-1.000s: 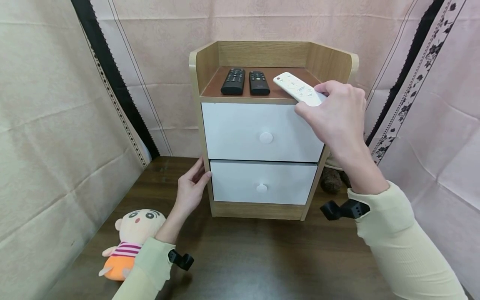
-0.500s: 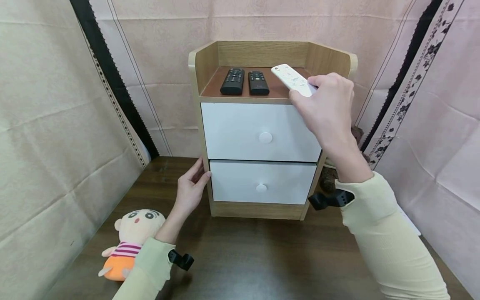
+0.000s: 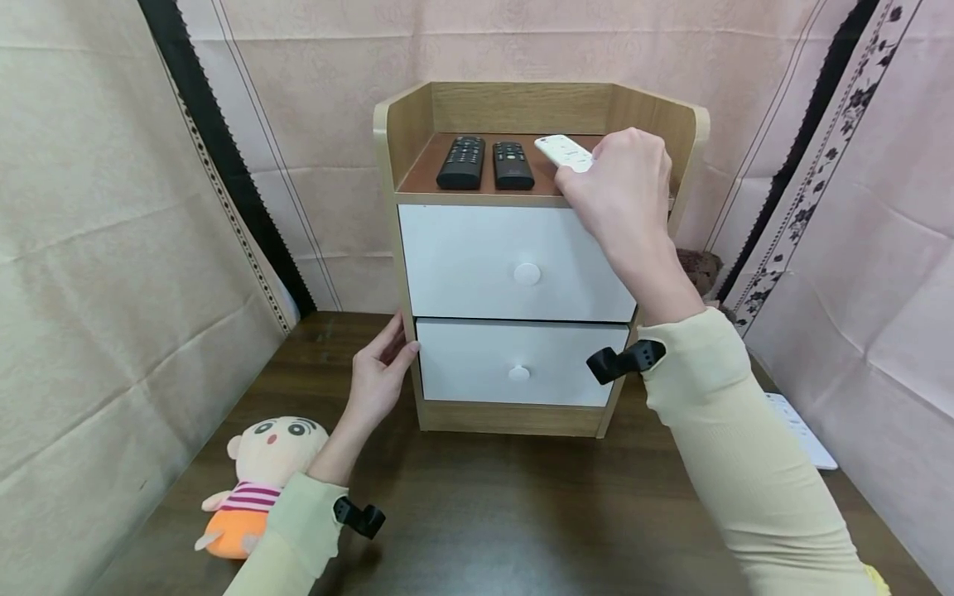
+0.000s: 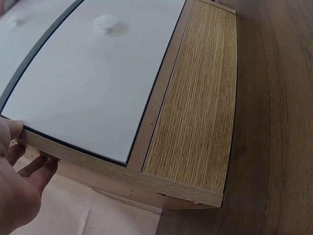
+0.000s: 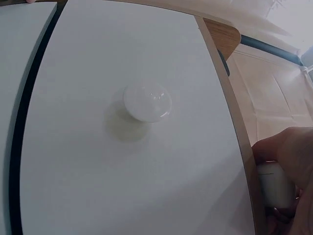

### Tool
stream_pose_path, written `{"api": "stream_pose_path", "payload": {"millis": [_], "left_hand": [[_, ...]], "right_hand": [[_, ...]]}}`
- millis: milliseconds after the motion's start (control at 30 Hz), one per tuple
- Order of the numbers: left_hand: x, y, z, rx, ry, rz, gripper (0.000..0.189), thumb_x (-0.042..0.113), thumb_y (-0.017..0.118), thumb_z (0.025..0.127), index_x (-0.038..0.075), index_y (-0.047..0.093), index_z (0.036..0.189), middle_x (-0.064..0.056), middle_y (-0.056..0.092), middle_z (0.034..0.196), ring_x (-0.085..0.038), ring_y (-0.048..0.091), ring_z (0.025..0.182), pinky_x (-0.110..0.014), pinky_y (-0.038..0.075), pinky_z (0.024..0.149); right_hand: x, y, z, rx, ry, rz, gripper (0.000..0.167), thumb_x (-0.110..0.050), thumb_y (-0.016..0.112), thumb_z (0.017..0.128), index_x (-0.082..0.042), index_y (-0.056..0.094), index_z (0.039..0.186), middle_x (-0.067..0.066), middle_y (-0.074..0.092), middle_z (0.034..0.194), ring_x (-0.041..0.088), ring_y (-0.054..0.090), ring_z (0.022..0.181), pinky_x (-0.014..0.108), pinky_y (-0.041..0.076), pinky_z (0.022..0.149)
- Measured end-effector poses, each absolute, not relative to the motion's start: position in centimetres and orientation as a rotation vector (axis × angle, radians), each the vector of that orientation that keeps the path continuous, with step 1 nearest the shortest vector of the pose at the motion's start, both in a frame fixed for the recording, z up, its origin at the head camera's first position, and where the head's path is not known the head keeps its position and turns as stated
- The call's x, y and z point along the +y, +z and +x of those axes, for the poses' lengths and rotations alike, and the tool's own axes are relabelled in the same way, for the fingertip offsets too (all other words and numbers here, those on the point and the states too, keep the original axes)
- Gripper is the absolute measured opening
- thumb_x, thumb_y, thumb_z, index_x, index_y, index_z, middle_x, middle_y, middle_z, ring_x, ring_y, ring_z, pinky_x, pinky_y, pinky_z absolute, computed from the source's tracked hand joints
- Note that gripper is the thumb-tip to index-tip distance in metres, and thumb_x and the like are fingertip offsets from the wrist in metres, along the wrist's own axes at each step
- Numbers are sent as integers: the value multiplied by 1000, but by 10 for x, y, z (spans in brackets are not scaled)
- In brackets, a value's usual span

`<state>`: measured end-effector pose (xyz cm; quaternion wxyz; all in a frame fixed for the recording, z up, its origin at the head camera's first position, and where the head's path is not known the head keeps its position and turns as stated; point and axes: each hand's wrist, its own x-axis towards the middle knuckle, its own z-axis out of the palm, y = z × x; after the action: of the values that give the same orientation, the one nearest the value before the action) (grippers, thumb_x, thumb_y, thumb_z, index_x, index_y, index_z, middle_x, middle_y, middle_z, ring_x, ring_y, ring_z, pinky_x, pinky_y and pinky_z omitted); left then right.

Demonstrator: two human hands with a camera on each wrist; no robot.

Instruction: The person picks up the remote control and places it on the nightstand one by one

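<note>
My right hand [image 3: 622,182] grips a white remote control [image 3: 564,152] over the right part of the cabinet's brown top. The near end of that remote [image 5: 277,185] shows between thumb and fingers in the right wrist view. Two black remotes, one on the left [image 3: 461,162] and one in the middle [image 3: 513,165], lie side by side on the same top. Low on the cabinet [image 3: 514,419], my left hand [image 3: 378,372] holds its left side edge, thumb at the front and fingers along the side panel [image 4: 98,177].
The cabinet has two white drawers, upper [image 3: 462,265] and lower [image 3: 469,364], both closed, with round knobs. A plush doll [image 3: 261,488] lies by my left forearm. Something brown and fuzzy [image 3: 699,269] shows behind the cabinet's right side. A white flat object [image 3: 801,432] lies at the right.
My right hand has moved left and farther in over the cabinet top, carrying the white remote toward the black ones. My left hand stays at the cabinet's side.
</note>
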<state>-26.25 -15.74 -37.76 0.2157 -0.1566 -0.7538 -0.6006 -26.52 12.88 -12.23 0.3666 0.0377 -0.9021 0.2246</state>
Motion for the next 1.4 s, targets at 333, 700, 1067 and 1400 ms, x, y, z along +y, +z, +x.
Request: {"api": "stream_pose_path", "payload": {"millis": [333,700,1067,1400], "left_hand": [[-157,-377,-263,-2088,-1654,-441,57,13,65,103,10,44,155,-10,54,149,-25,55,133,-52,45,107],[-158,-376,-262,-2090,-1651,-429,57,12,65,103,9,44,155,-10,53,149,-25,55,132,-50,46,106],[-157,-378,-263,-2093,-1646,-429,57,12,66,102,9,44,155,-10,53,150,-25,55,133,-45,48,105],[-157,-379,-263,-2092,-1635,-440,57,11,64,103,9,43,156,-12,51,151,-26,54,134,-44,48,104]], "right_hand": [[123,-121,-271,-2326,552,65,27,-19,61,81,-4,52,60,12,54,73,35,55,85,41,45,77],[113,-116,-275,-2419,586,-23,28,-25,65,84,2,66,86,21,66,106,39,55,116,46,49,96],[112,-116,-277,-2466,537,-31,34,-28,60,87,4,68,94,24,64,109,37,56,107,46,52,90],[128,-121,-255,-2409,632,46,39,-37,58,87,-1,62,74,7,54,69,30,52,86,37,43,65]]}}
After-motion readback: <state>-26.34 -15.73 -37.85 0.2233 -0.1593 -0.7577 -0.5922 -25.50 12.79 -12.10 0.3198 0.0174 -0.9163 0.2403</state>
